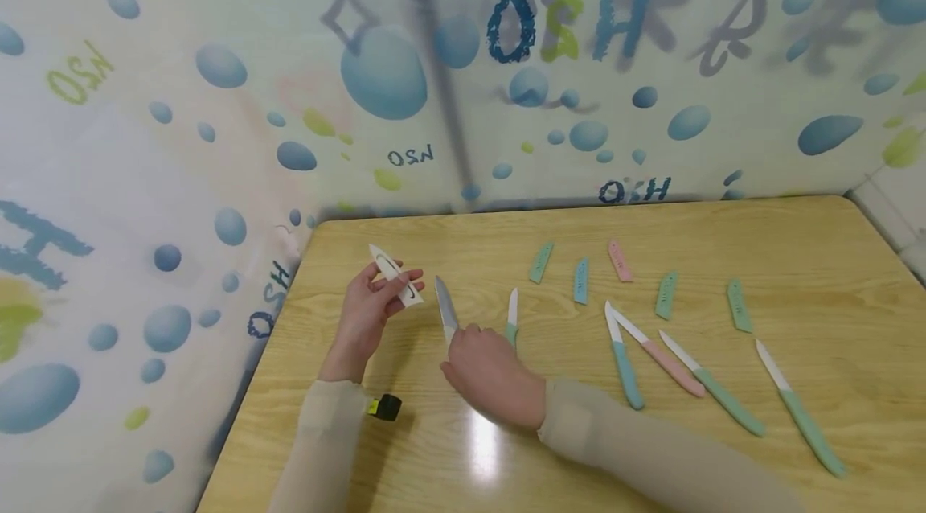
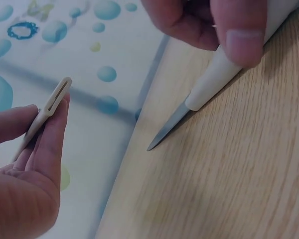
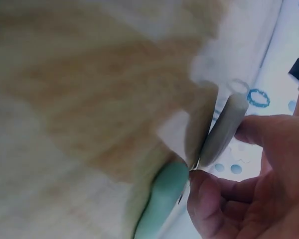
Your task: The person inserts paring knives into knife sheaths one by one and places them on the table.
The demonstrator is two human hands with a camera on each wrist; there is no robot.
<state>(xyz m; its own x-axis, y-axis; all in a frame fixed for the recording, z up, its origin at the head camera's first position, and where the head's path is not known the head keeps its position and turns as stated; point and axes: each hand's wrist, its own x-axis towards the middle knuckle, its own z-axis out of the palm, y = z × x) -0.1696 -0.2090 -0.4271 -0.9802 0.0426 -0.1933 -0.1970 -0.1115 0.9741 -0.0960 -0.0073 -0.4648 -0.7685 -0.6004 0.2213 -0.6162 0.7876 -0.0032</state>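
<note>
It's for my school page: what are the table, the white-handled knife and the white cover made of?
Table: wood or wood-look laminate, from its grain; a bright reflection suggests gloss.
White-handled knife: grey blade, probably satin metal from its soft sheen; plain, smooth handle, likely plastic.
White cover: likely smooth plastic, with a slot along its edge.

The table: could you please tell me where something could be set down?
The table is bare between the rightmost green sheath and its right edge, and between the half-hidden green knife and the blue knife. Crowded: the pink knife, flanked by that blue knife and another green knife.
</note>
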